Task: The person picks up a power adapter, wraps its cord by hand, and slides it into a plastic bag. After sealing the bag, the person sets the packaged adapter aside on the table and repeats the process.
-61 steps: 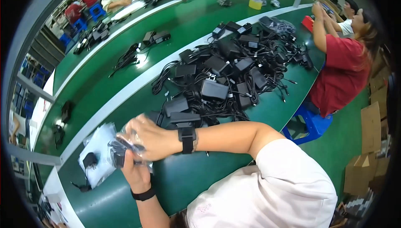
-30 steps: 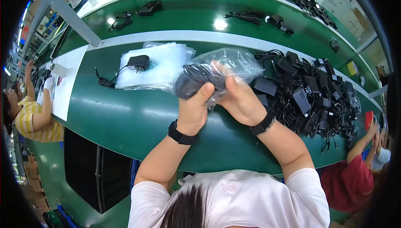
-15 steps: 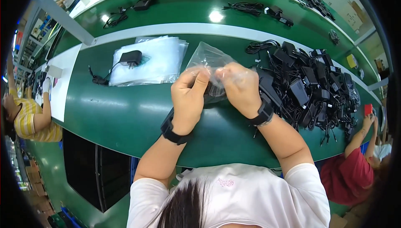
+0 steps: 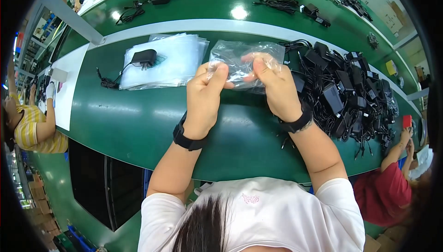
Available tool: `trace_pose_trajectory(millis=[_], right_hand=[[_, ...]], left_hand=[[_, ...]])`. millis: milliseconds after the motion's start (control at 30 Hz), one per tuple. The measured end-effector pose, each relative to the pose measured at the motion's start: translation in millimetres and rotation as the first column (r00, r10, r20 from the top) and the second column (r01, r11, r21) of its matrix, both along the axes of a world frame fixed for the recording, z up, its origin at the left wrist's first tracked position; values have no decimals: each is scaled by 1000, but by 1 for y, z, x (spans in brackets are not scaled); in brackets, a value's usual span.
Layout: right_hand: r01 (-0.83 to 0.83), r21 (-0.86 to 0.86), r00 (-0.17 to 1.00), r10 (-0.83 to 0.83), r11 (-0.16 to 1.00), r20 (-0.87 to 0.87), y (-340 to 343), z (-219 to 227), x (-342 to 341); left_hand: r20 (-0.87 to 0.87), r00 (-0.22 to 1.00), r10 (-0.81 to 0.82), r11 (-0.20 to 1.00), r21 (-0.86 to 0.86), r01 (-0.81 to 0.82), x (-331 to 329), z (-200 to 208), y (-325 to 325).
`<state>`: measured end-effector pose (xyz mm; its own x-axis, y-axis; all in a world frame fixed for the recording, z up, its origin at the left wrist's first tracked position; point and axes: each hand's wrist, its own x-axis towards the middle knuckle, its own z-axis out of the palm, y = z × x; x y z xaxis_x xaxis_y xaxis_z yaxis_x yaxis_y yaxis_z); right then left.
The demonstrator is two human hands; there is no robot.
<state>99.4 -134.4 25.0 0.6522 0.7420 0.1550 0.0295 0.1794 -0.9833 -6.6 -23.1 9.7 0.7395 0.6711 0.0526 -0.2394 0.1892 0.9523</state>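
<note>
A clear plastic bag (image 4: 236, 71) is stretched between my two hands above the green table, with light glinting on its creases. My left hand (image 4: 206, 85) pinches its left side between thumb and fingers. At the other side my right hand (image 4: 272, 78) grips the plastic, thumb and fingertips seen partly through the film; whether they are inside the bag I cannot tell. No dark object shows through the plastic. To the left, a black power adapter (image 4: 144, 58) with its cable lies on a stack of clear plastic bags (image 4: 180, 62).
A large heap of black power adapters (image 4: 332, 97) with cables spreads to the right of my hands. More adapters (image 4: 314, 14) lie on the shelf (image 4: 207, 7) beyond. A person in yellow stripes (image 4: 34, 129) works at left, another in red (image 4: 385, 192) at right.
The bag has spread wider between my hands and its top has come down. My hands have moved slightly farther away and apart; the dark shape below the bag no longer shows.
</note>
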Motion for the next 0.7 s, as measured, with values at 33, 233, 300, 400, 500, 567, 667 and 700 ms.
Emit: trace_pose_trajectory(millis=[33,233,300,400,500,567,667,700], right_hand=[[-2,-2,1000,2,1000,-2,0,4,-3],[-74,-37,995,76,997,60,-3,4,-18],[-88,-71,991,94,994,97,-4,9,-12],[-165,-126,986,159,978,-54,1,25,-13],[-556,-127,753,433,821,-496,10,49,8],[-679,-157,646,483,717,-591,21,57,25],[-595,-226,773,473,771,-423,49,60,43],[-478,-285,874,417,831,-251,64,57,60]], left_hand=[[45,998,48,998,43,-50,-1,4,-4],[-35,994,-107,992,-67,104,-4,-5,10],[5,992,-123,985,-120,122,-3,-8,11],[-37,991,128,986,112,-123,-6,-1,12],[-41,978,205,971,131,-199,-15,4,21],[4,986,167,985,53,-167,-16,8,26],[51,977,208,972,-121,-201,-19,9,37],[15,957,291,952,-103,-288,-19,18,36]])
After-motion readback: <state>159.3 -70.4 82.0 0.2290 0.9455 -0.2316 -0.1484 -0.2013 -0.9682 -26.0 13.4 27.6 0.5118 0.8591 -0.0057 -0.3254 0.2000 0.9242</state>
